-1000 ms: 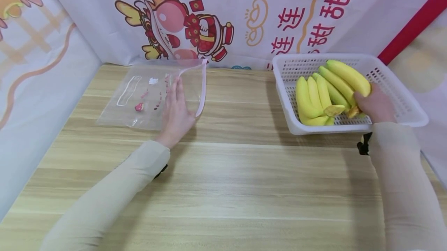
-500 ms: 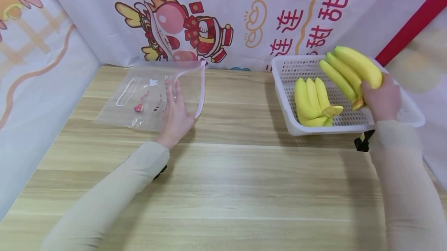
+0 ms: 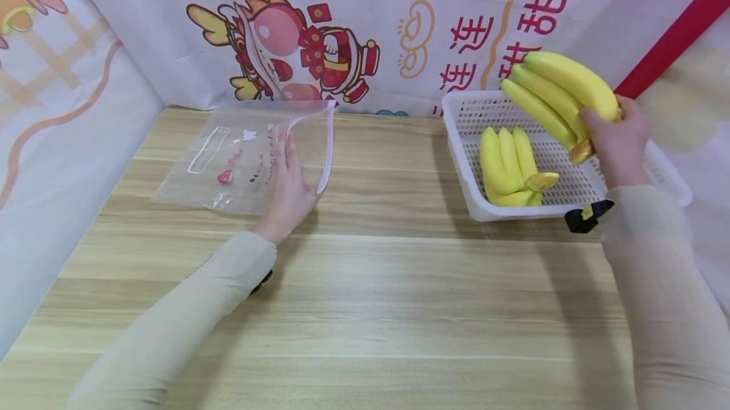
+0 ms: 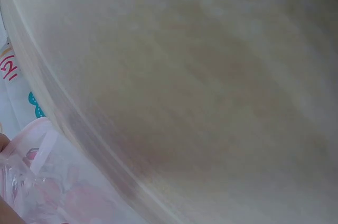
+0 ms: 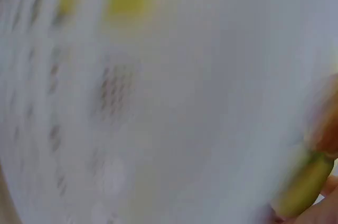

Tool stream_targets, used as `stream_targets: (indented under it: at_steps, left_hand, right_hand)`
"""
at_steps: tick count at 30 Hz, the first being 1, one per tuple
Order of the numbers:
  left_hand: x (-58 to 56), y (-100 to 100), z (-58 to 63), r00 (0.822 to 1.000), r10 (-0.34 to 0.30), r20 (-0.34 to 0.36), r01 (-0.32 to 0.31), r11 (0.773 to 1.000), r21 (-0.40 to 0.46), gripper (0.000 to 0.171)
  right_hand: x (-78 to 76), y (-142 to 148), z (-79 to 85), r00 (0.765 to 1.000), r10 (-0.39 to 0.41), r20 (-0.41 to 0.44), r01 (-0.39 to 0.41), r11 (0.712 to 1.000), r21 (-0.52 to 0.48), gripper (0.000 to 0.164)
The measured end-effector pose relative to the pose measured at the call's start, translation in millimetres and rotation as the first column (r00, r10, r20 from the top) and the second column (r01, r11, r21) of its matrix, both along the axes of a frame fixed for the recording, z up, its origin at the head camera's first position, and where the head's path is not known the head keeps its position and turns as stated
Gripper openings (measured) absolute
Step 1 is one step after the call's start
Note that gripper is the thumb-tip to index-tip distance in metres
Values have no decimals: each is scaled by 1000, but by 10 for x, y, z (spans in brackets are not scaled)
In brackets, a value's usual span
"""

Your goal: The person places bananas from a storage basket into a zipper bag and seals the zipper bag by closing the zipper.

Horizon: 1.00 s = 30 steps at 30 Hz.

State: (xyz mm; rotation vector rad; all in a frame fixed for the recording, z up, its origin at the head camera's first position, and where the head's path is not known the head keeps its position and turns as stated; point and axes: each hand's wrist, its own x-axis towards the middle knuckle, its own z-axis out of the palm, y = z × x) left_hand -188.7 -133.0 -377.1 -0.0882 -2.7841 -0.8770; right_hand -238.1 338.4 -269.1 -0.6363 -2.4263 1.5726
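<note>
A bunch of bananas (image 3: 561, 93) is held up over the back right of the white basket by my right hand (image 3: 621, 137), stem end toward me. Another bunch of bananas (image 3: 504, 163) lies inside the basket (image 3: 479, 210). On the left lies a clear zip bag (image 3: 199, 185) with a pink-edged mouth facing right. My left hand (image 3: 288, 198) holds the upper lip of that mouth, fingers long over the film; the thumb is hidden in the head view. Crumpled film of the bag (image 4: 47, 182) shows beside finger edges in the left wrist view. The right wrist view is mostly blurred basket.
A wood-grain table (image 3: 399, 308) carries everything. Directly behind the bag and basket hangs a printed white cloth (image 3: 399, 23), and more cloth (image 3: 74, 131) closes the left side. The basket's raised rim stands between the right forearm and the remaining bunch.
My right hand has lifted one bunch of bananas out of the basket, up and slightly leftward. The other bunch stays in place. My left hand and the bag have hardly moved.
</note>
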Motion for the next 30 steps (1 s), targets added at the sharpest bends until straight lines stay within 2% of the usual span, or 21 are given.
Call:
stream_targets:
  at_steps: [3, 7, 12, 21, 30]
  left_hand:
    - [-7, -2, -2, 1000, -3, 11, 3, 1000, -12, 104]
    - [-11, 2, 3, 1000, -10, 12, 10, 1000, -22, 104]
    - [-11, 5, 8, 1000, -11, 13, 12, 999, -39, 103]
    - [-6, 9, 17, 999, -14, 38, 16, 999, -52, 105]
    - [-10, 6, 14, 996, -20, 84, 26, 997, -75, 114]
  right_hand:
    - [26, -82, 59, 1000, 22, -6, -22, 994, -105, 67]
    - [53, -222, 133, 999, 43, 6, -42, 992, -117, 68]
    - [65, -419, 202, 997, 74, -36, -78, 986, -150, 64]
    - [116, -822, 262, 980, 200, 13, -198, 975, -100, 66]
    - [137, -1159, 205, 953, 304, -7, -303, 950, -73, 58]
